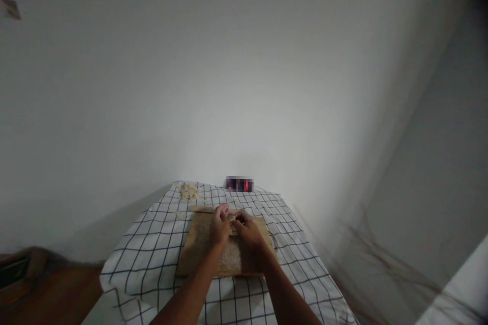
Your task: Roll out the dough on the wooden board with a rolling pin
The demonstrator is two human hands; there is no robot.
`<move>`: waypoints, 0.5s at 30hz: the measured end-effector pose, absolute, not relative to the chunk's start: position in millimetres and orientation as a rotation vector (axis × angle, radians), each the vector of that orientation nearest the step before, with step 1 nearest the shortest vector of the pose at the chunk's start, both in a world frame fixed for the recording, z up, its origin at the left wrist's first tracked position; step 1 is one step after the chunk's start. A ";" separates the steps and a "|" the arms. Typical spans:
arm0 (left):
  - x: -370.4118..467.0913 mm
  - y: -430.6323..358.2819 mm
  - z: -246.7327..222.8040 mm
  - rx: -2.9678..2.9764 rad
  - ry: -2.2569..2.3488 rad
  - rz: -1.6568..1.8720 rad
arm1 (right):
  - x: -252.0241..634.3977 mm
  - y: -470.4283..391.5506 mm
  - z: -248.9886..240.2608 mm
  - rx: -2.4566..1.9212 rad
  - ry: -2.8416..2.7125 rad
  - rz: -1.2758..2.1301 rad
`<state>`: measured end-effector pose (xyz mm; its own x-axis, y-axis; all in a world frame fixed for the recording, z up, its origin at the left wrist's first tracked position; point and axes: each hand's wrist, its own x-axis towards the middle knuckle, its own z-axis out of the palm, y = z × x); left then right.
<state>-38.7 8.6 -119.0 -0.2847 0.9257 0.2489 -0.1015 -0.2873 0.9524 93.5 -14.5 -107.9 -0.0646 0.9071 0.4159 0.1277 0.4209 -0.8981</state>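
A wooden board (pixel 198 249) dusted with pale powder lies on the checkered cloth. Over its far half, my left hand (pixel 220 221) and my right hand (pixel 246 226) come close together with curled fingers. Between them is a small pale piece (pixel 233 227) that looks like dough, pinched by the fingers of both hands. A light wooden rod (pixel 198 209) rests along the board's far edge, partly hidden behind my hands.
On the white cloth with dark lines (pixel 152 249), a heap of pale scraps (pixel 189 191) sits at the far left. A blurred dark device (pixel 239 184) stands by the wall. Thin twigs (pixel 381 259) are at the right, and a brown wooden object (pixel 34 269) is at the lower left.
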 end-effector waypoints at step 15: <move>-54.8 -17.5 -121.1 1.520 0.885 1.419 | 96.3 -14.5 -101.8 -0.995 -1.532 0.792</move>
